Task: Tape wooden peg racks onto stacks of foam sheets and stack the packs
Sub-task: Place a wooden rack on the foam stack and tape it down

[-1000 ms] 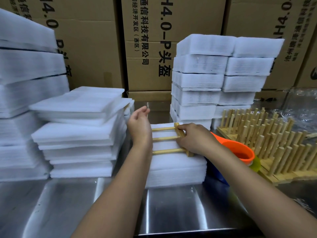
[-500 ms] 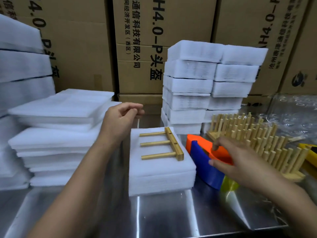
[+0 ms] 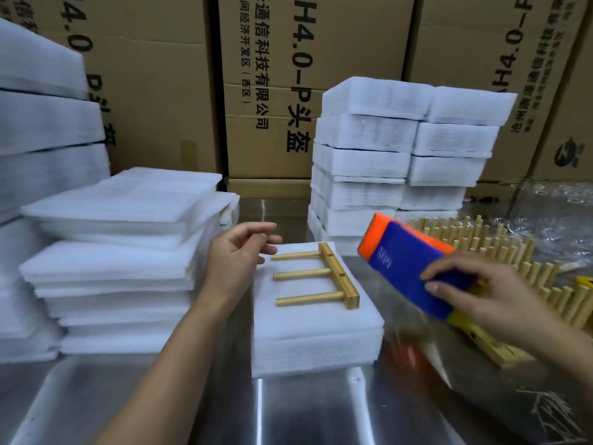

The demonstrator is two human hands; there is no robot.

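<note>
Near the middle of the steel tabletop sits a foam stack, and on its top lies one wooden peg rack, flat, pegs pointing left; no tape shows on it, so I judge the taping step is at its start. To the stack's right, the right hand holds a blue and orange tape dispenser in the air, fingers curled over its body; the left hand hovers at the stack's left edge, fingers loose and parted, holding nothing. Next, I judge, the dispenser must come down across the rack's bar while the left hand steadies rack and foam; the light sheets may shift. Finished packs stand toward the far edge.
</note>
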